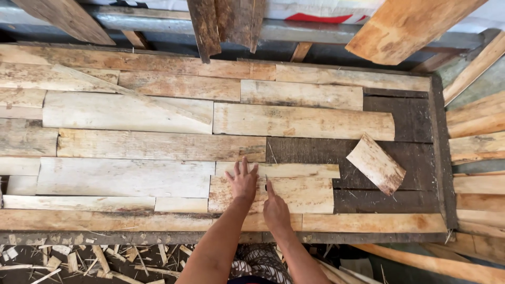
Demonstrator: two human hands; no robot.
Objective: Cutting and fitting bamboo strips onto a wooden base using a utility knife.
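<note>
The left hand (pixel 243 182) lies flat, palm down, fingers spread wide, on a pale board (pixel 284 193) near the front edge of a dark workbench (pixel 410 118). It holds nothing; its fingertips reach the seam with a narrow strip (pixel 294 170) just behind that board. The right hand (pixel 275 209) rests close beside it on the same board, the forefinger stretched forward along the wood and the other fingers curled in. Whether something thin sits at that fingertip cannot be told. The board lies in a tight patchwork of pale planks (pixel 126 177) that covers the left and middle of the bench in rows, edge to edge. To the right the bare dark top shows, and a short offcut (pixel 375 163) lies there askew, apart from the rows. A long rail (pixel 368 223) runs along the front edge. Wood chips (pixel 94 260) litter the ground below, and loose planks (pixel 476 121) are stacked at the right.
</note>
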